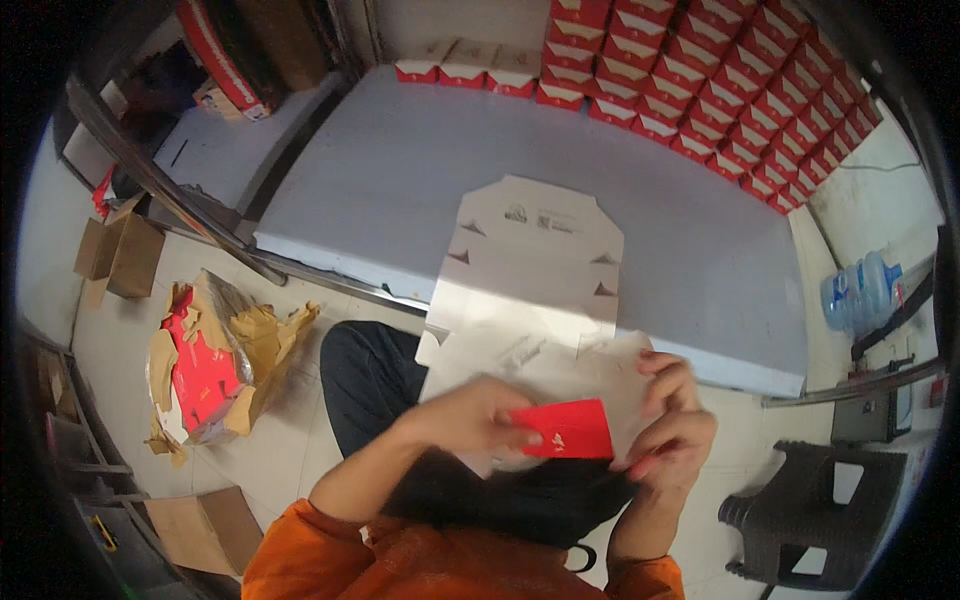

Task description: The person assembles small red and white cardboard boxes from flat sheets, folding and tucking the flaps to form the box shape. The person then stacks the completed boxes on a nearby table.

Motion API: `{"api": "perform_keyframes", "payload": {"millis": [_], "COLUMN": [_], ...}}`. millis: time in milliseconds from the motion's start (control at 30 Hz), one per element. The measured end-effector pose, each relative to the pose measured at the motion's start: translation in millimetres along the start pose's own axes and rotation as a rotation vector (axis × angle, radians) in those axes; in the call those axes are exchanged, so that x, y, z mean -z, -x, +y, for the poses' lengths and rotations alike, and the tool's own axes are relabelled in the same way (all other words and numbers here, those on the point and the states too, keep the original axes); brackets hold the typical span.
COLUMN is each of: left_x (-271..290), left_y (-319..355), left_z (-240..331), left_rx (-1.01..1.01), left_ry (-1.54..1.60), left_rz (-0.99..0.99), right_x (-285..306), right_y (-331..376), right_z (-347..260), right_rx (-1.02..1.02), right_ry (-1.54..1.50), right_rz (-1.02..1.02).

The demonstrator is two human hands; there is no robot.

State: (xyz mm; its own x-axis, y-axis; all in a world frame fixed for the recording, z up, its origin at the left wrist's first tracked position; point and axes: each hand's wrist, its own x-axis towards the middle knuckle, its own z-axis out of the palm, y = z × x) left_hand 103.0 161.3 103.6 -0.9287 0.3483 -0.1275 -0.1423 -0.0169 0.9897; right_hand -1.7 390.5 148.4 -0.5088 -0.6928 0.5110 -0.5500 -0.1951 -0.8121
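A flat, partly folded cardboard box blank (530, 290) lies across my lap and over the near edge of the padded bench. Its inside is white, with small dark cut-outs along the sides and print near the far end. A red outer panel (575, 428) faces up at its near end. My left hand (478, 418) grips the blank at the left of this panel, thumb on the red. At the right side, my right hand (675, 425) has its fingers bent round the edge of a white flap. The fingertips behind the cardboard are hidden.
Stacked red-and-white boxes (690, 90) stand at the back of the grey bench (350, 180). On the floor at left lies a torn brown-paper bundle of red cardboard (205, 370), near open cartons (205, 530). A dark plastic stool (820, 515) and water bottles (858, 293) are at right.
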Motion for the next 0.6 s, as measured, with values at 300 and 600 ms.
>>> {"api": "perform_keyframes", "payload": {"millis": [300, 600], "left_x": [3, -2], "left_y": [3, -4], "left_z": [21, 15], "left_rx": [0.098, -0.051], "left_ry": [-0.022, -0.123], "left_rz": [-0.087, -0.084], "right_x": [-13, -16], "right_y": [-13, -10], "right_z": [-40, -37], "right_rx": [-0.279, -0.28], "right_ry": [0.507, 0.503], "right_rz": [-0.423, -0.146]}}
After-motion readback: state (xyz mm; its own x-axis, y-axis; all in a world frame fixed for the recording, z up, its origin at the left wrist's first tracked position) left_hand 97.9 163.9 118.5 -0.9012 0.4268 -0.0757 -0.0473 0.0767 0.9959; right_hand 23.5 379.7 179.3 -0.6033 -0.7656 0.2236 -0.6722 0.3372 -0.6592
